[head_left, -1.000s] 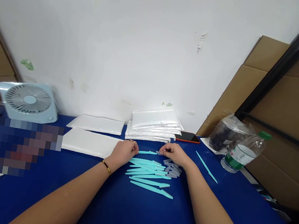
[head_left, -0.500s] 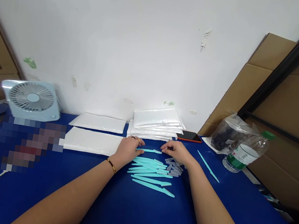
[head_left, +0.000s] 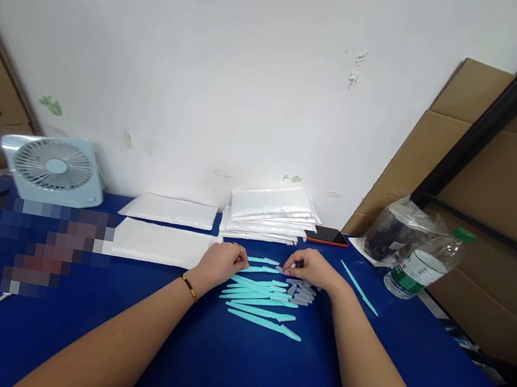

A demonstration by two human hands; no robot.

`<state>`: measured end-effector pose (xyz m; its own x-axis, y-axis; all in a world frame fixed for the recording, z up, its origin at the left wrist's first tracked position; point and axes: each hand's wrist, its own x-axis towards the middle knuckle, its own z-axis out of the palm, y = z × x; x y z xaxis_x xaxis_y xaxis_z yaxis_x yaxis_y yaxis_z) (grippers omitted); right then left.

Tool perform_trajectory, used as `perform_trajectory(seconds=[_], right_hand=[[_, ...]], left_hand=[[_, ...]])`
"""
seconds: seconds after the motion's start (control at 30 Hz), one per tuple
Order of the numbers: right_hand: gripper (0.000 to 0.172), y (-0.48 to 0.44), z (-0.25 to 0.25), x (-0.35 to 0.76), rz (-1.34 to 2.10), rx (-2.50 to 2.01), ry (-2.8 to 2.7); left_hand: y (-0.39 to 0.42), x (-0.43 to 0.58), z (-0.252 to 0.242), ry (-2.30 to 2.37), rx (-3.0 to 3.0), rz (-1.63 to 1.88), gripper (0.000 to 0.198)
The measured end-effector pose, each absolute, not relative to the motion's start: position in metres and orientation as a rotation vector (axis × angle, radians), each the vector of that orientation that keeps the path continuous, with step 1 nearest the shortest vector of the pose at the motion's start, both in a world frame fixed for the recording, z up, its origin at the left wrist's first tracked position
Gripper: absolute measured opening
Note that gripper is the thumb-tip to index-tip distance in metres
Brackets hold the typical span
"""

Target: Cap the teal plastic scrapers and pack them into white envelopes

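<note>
Left hand [head_left: 222,263]: head view. Fingers drawn into a pinch on the near end of a turquoise stick [head_left: 264,270], its blade-like tip pointing right. Bracelet [head_left: 190,288] at the wrist.
Right hand [head_left: 312,268]: thumb and fingertips almost together, apparently gripping a small clear cap [head_left: 279,269] right by the stick's tip. Whether cap and tip touch, cannot tell.
Second stick [head_left: 264,261]: lies just beyond the held one, roughly parallel.
Stick pile [head_left: 254,293]: same turquoise, overlapping, on the blue table [head_left: 228,373] below both hands; two nearest the wearer lie apart from the heap.
Cap heap [head_left: 302,292]: clear pieces, loose, just under the right hand.
Lone stick [head_left: 359,287]: slanted, right of the right forearm.
White packets [head_left: 160,244]: two flat at left; packet stack [head_left: 269,205] by the wall, phone [head_left: 328,235] at its right edge.
Bottle [head_left: 416,273]: green cap, upright but tilted in view, beside a clear bag [head_left: 391,232] with dark contents.
Fan [head_left: 55,166]: pale blue, far left.
</note>
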<state>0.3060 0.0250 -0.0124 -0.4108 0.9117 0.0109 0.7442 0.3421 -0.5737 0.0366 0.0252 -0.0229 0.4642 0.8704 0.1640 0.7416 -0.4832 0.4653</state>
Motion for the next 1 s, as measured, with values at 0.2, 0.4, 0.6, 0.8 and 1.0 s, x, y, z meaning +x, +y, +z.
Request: perform_trajectory(seconds=[0.2, 0.4, 0.6, 0.8, 1.0], right_hand=[[0.019, 0.024, -0.012, 0.304, 0.636, -1.468, -2.276], [0.015, 0.023, -0.011, 0.307, 0.650, -1.543, -2.254], [0.013, 0.021, -0.010, 0.312, 0.705, -1.609, -2.208], [0.014, 0.020, -0.008, 0.311, 0.691, -1.579, -2.223], [0.015, 0.022, -0.008, 0.312, 0.726, -1.602, -2.201]], left_hand=[[0.017, 0.038, -0.014, 1.309, 2.452, 0.512, 0.018], [0.012, 0.041, -0.010, 1.263, 2.495, 0.519, 0.022], [0.013, 0.037, -0.011, 1.176, 2.378, 0.430, 0.019], [0.007, 0.038, -0.005, 1.109, 2.472, 0.427, 0.028], [0.007, 0.042, -0.009, 1.144, 2.409, 0.419, 0.019]])
